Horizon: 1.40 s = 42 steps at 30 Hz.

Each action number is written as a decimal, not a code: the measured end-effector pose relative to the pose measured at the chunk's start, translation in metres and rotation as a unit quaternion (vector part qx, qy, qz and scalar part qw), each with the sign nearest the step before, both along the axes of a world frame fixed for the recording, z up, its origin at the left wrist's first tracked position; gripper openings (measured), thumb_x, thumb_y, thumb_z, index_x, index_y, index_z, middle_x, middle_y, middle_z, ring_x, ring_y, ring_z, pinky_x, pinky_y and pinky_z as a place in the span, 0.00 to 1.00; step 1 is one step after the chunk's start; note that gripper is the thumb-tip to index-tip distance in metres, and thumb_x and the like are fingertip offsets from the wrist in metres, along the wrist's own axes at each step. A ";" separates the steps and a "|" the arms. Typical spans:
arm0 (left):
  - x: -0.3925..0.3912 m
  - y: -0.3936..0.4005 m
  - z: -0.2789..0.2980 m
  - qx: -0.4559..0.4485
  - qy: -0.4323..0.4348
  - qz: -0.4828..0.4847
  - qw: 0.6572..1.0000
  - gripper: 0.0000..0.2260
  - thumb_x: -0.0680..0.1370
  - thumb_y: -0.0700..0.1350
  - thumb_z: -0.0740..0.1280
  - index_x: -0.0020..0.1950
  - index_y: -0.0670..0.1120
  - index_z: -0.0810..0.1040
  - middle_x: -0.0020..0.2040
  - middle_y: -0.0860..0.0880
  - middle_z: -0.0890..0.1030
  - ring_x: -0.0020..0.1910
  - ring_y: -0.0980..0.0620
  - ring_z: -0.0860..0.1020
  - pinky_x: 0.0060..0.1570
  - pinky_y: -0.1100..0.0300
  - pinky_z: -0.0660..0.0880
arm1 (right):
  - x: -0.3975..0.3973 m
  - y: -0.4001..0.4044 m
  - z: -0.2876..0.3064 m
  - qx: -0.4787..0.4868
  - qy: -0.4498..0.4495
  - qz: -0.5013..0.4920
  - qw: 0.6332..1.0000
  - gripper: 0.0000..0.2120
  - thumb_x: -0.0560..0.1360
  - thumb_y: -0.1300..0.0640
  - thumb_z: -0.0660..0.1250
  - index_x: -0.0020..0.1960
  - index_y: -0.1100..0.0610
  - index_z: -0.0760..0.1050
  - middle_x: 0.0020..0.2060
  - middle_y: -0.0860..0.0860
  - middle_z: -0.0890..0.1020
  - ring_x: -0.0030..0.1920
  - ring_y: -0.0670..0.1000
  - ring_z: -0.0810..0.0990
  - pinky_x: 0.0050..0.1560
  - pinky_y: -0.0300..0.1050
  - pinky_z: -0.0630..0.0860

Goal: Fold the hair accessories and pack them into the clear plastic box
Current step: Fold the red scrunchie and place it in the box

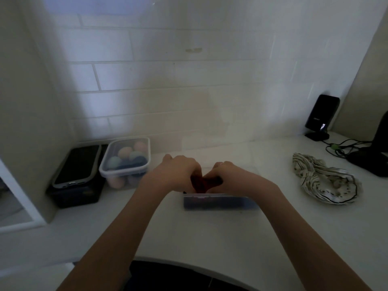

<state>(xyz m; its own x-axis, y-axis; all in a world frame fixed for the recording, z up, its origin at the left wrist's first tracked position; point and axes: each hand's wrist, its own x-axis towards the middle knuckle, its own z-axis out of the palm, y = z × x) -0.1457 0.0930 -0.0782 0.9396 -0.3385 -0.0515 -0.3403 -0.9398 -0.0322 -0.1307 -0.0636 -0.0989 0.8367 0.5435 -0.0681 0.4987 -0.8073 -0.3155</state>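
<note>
Your left hand (178, 171) and right hand (230, 175) both pinch the dark red hair band (199, 183) between them. It sits just above the clear plastic box (220, 201) on the worktop (210, 234).

I see bare counter (210, 234) in front of the clear plastic box (220, 201). A lidded tub (126, 162) blocks the left; a striped headband (323, 181) and cables (344, 147) obstruct the right.

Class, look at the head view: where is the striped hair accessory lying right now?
The striped hair accessory lies on the white counter at the right, apart from the clear plastic box and just in front of the black cables.
</note>
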 end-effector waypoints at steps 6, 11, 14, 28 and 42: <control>0.007 -0.003 0.002 0.041 0.064 0.035 0.997 0.18 0.74 0.56 0.63 0.58 0.48 0.66 0.57 0.45 0.76 0.52 0.46 0.70 0.55 0.50 0.61 | -0.002 0.011 0.015 -0.128 0.015 -0.011 0.992 0.17 0.75 0.49 0.64 0.63 0.46 0.76 0.46 0.50 0.79 0.45 0.51 0.77 0.43 0.43 0.71; 0.009 -0.007 -0.002 0.078 0.073 0.058 0.993 0.26 0.74 0.54 0.66 0.65 0.48 0.58 0.60 0.40 0.69 0.60 0.37 0.66 0.59 0.47 0.69 | 0.003 0.023 0.026 -0.210 0.062 -0.002 0.976 0.23 0.73 0.46 0.67 0.66 0.50 0.73 0.57 0.51 0.79 0.56 0.53 0.77 0.54 0.46 0.73; 0.010 -0.010 -0.003 0.079 0.075 0.051 0.993 0.30 0.73 0.52 0.68 0.68 0.48 0.55 0.60 0.39 0.68 0.61 0.38 0.67 0.55 0.48 0.69 | 0.006 0.028 0.026 -0.231 0.074 0.003 0.970 0.26 0.71 0.46 0.70 0.66 0.53 0.73 0.58 0.52 0.79 0.57 0.54 0.77 0.53 0.46 0.72; 0.017 -0.010 -0.004 0.082 0.123 -0.004 0.989 0.31 0.72 0.49 0.70 0.67 0.42 0.56 0.57 0.41 0.77 0.51 0.43 0.76 0.49 0.51 0.74 | 0.002 0.023 0.018 -0.188 0.077 -0.013 0.979 0.24 0.73 0.49 0.69 0.66 0.53 0.72 0.58 0.54 0.79 0.56 0.56 0.77 0.57 0.49 0.73; -0.010 0.028 -0.002 -0.281 -0.012 -0.043 0.959 0.07 0.73 0.40 0.68 0.48 0.51 0.78 0.48 0.55 0.78 0.48 0.57 0.75 0.42 0.66 0.71 | -0.001 -0.007 0.025 0.019 0.088 -0.032 0.995 0.28 0.69 0.50 0.74 0.66 0.47 0.70 0.42 0.45 0.77 0.38 0.45 0.77 0.44 0.41 0.78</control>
<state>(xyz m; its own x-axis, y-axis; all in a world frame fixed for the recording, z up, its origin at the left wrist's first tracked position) -0.1558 0.1210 -0.0807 0.9054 -0.3831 0.1828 -0.4231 -0.7798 0.4613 -0.1320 -0.0705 -0.0743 0.8469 0.4937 -0.1975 0.3802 -0.8219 -0.4242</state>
